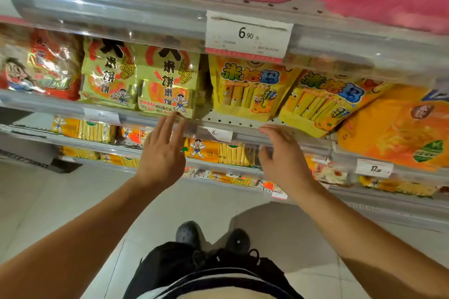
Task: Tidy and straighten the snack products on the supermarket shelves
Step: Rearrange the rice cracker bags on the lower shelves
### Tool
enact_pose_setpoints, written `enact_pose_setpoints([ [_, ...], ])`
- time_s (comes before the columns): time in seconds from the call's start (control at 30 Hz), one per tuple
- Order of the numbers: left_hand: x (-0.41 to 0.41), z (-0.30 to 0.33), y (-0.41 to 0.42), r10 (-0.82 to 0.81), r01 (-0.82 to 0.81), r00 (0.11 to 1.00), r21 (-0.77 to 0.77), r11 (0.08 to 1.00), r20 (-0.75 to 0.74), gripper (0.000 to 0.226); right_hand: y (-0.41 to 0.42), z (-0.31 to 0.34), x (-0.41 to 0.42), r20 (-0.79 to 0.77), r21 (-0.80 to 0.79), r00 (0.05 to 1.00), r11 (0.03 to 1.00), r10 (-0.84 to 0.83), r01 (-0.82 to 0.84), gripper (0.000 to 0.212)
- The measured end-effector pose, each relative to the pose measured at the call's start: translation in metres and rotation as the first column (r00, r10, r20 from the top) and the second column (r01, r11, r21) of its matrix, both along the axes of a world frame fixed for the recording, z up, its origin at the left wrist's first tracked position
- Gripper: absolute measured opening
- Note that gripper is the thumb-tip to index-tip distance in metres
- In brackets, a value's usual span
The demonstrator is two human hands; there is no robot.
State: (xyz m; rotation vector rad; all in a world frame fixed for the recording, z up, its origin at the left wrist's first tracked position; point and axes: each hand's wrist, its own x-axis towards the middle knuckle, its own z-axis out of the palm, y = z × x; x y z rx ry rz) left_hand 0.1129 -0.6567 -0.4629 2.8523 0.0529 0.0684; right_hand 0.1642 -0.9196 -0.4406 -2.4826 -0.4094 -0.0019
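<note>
Both hands are raised in front of the middle shelf [226, 121], holding nothing. The left hand [162, 153] has its fingers straight and spread, their tips at the lower edge of a green-yellow rice cracker bag [167, 85], possibly just touching it (blur makes contact hard to judge). The right hand [281, 153] is loosely open below two yellow stick-snack bags [247, 87], the right one [323, 102] leaning against an orange bag [398, 126]
</note>
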Motion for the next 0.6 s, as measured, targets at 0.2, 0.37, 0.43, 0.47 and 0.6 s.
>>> enact_pose_setpoints([
  [0.2, 0.001, -0.013, 0.02, -0.035, 0.061, 0.97, 0.101, 0.993, -0.242, 0.09, 0.013, -0.023, -0.007, 0.045, -0.198, 0.996, 0.978, 0.083, -0.072, 0.057],
  [0.37, -0.004, -0.017, 0.034, -0.077, 0.097, 0.971, 0.075, 0.992, -0.227, 0.09, 0.018, -0.034, -0.014, 0.037, -0.332, 0.997, 0.942, 0.066, -0.05, 0.064],
  [0.43, -0.011, -0.023, 0.053, -0.047, 0.074, 0.965, 0.096, 0.993, -0.259, 0.087, 0.027, -0.037, -0.021, 0.027, -0.352, 0.999, 0.936, 0.023, -0.011, 0.066],
  [0.47, -0.016, -0.027, 0.066, -0.026, 0.064, 0.952, 0.115, 0.991, -0.303, 0.085, 0.034, -0.039, -0.025, 0.019, -0.362, 1.0, 0.932, -0.001, 0.008, 0.067],
  [0.6, -0.038, -0.042, 0.143, 0.047, 0.002, 0.897, 0.11, 0.994, -0.44, 0.076, 0.075, -0.048, -0.049, -0.128, -0.471, 0.991, 0.882, -0.036, -0.029, 0.07],
])
